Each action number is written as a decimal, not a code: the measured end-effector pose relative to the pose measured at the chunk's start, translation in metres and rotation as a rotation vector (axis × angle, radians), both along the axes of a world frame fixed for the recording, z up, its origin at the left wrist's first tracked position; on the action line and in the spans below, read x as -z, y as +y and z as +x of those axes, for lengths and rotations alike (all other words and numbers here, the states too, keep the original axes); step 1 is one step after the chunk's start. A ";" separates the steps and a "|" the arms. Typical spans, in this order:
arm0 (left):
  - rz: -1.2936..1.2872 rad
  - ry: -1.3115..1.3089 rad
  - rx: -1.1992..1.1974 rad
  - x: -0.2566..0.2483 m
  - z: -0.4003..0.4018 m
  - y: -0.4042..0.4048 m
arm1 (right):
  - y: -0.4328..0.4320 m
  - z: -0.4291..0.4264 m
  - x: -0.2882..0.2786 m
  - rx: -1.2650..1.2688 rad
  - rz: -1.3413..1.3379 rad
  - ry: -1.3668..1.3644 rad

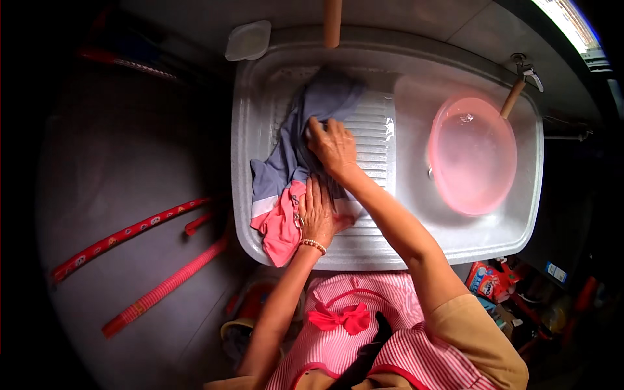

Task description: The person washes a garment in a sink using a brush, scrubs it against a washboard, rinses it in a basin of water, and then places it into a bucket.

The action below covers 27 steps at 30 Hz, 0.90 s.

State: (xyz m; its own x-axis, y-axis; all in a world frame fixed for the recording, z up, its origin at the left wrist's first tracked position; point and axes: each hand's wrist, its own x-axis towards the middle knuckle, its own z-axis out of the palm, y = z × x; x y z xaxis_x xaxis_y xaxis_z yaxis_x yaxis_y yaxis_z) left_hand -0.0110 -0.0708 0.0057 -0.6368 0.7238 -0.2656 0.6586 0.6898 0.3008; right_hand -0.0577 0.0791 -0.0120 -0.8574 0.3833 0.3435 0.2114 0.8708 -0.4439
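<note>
A wet garment in grey-blue, white and pink (278, 170) lies over the ribbed washboard (373, 141) on the left side of a grey speckled laundry sink. My left hand (317, 209), with a beaded bracelet at the wrist, lies flat on its pink and grey part, fingers extended. Farther up, my right hand (333, 146) has curled fingers on the grey-blue cloth, with a small pale thing partly hidden under them; what it is I cannot tell. The far end of the cloth is blurred.
A pink basin of cloudy water (475, 156) stands in the right bowl under a tap (526, 73). A translucent plastic container (248, 41) sits at the back left corner. Red wrapped poles (165, 282) are at left, a bucket (239, 326) below, detergent packs (490, 282) at lower right.
</note>
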 end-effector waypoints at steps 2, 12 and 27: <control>0.003 -0.029 -0.020 -0.001 -0.002 -0.001 | -0.006 0.003 -0.002 -0.058 -0.007 0.034; 0.006 -0.040 -0.005 0.008 -0.001 0.000 | -0.011 0.012 -0.007 -0.041 -0.057 -0.062; -0.059 -0.071 -0.066 0.008 -0.004 0.007 | -0.015 0.002 -0.007 -0.054 -0.134 -0.090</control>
State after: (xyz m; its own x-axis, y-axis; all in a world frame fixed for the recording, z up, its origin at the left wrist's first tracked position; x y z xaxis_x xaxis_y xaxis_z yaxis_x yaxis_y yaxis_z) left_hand -0.0149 -0.0640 -0.0026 -0.6607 0.6626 -0.3528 0.5894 0.7489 0.3027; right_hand -0.0554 0.0642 -0.0052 -0.9032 0.3728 0.2128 0.2099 0.8160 -0.5385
